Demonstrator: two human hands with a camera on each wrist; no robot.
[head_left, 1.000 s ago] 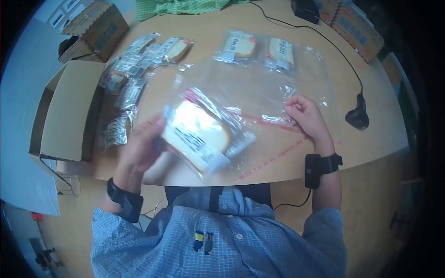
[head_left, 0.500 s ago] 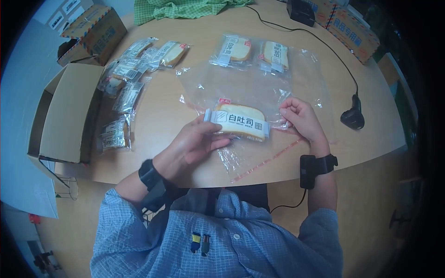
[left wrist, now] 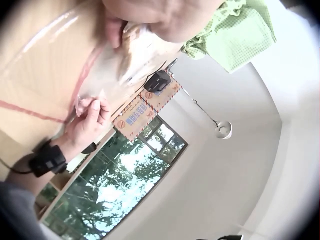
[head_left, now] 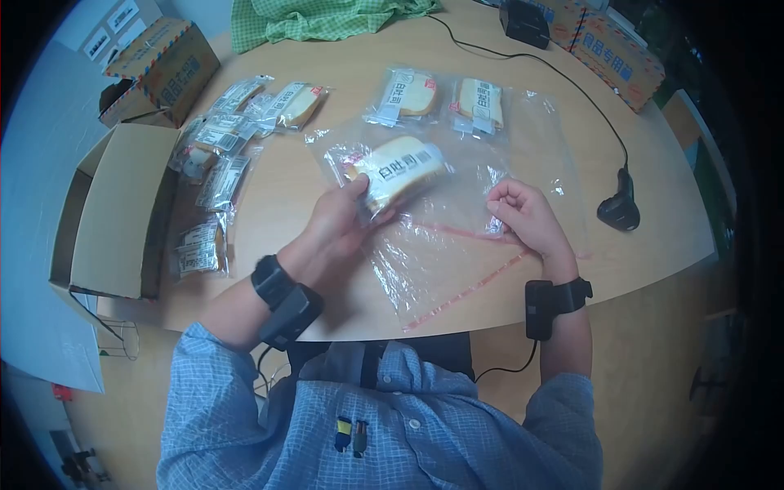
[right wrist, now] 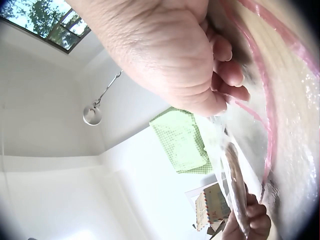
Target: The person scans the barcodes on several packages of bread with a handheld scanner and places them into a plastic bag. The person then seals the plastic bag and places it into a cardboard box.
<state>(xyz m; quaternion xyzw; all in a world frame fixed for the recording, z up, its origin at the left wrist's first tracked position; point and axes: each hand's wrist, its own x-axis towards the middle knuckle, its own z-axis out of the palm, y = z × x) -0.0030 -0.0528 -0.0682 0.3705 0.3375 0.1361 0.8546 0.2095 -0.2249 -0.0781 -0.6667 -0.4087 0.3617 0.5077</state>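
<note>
In the head view my left hand (head_left: 339,216) grips a wrapped bread slice (head_left: 400,170), tilted, thumb on its near left corner. My right hand (head_left: 531,216) pinches the edge of a large clear bag (head_left: 457,200) with red strips; whether the held slice is inside the bag I cannot tell. Two wrapped slices (head_left: 410,91) (head_left: 480,104) lie at the bag's far side. The left wrist view has my left hand (left wrist: 165,15) on the slice (left wrist: 137,52) and my right hand (left wrist: 90,122) pinching plastic. In the right wrist view, my right hand (right wrist: 160,55) is nearer than my left hand (right wrist: 257,220).
Several wrapped slices (head_left: 220,180) lie at the left beside an open cardboard box (head_left: 122,212). Printed boxes (head_left: 175,73) (head_left: 616,61) stand at both back corners. A green checked cloth (head_left: 318,20), a black device (head_left: 524,23) and a cabled scanner (head_left: 621,204) are also on the table.
My left hand has carried the slice rightward over the bag, then slightly back leftward and away from me, turning it. My right hand has stayed nearly in place, pinching the bag.
</note>
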